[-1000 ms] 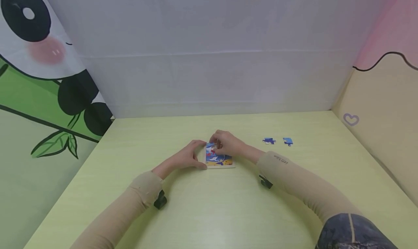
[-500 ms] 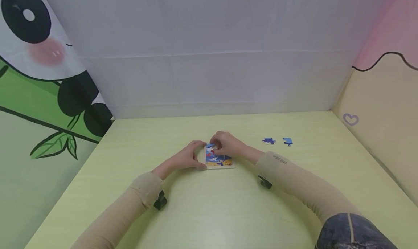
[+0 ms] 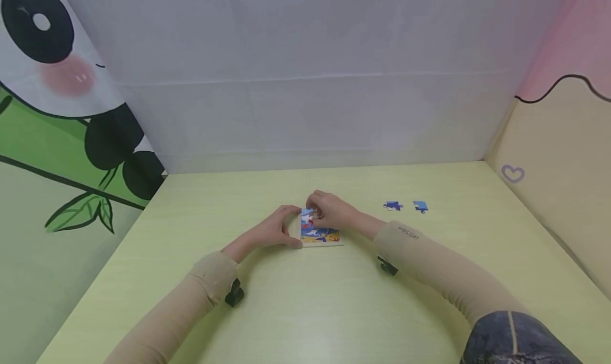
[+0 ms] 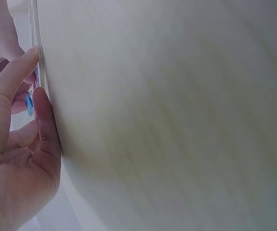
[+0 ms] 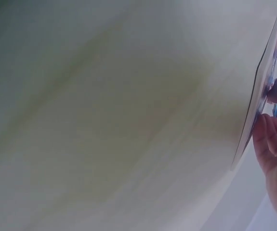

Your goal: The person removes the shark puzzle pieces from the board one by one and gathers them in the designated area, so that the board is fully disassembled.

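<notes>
A small jigsaw puzzle board (image 3: 322,244) with a pale frame and a colourful blue sea picture lies on the table in the head view. My left hand (image 3: 273,229) holds its left side, thumb at the near corner and fingers at the far one. Over the upper part of the picture, my right hand (image 3: 334,211) pinches a blue puzzle piece (image 4: 30,104), which shows at the fingers in the left wrist view. That hand hides the board's upper right. In the right wrist view the board is edge-on, and the right hand's fingers (image 5: 268,139) touch it.
Two loose blue puzzle pieces lie to the right of the board, a darker one (image 3: 393,206) and a lighter one (image 3: 420,207). The pale wooden table (image 3: 305,305) ends at a white back wall (image 3: 305,120), with printed panels at both sides.
Both hands stay almost in place. The right hand's fingers shift only very slightly over the board; the loose pieces have not moved.
</notes>
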Demonstrator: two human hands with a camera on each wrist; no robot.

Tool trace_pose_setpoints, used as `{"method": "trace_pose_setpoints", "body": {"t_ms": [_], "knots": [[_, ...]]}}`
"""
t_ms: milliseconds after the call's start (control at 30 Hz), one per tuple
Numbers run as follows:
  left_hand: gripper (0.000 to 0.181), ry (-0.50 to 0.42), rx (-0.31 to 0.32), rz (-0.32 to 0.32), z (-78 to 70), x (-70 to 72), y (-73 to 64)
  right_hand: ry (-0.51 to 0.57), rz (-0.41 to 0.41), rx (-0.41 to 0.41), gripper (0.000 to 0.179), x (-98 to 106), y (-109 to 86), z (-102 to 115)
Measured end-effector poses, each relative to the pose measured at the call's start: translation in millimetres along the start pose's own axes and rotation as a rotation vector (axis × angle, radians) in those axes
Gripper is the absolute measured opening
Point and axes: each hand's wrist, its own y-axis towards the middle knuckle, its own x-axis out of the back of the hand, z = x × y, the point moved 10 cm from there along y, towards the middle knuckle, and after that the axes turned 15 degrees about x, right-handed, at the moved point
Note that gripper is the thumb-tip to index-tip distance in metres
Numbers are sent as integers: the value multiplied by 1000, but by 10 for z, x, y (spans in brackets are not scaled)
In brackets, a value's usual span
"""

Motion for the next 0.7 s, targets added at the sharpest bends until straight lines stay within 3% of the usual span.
{"method": "trace_pose_setpoints", "body": {"t_ms": [700], "knots": [[91,-11,12,4,-9,10,-40,-49,52,-72,36,4,-79,-74]]}}
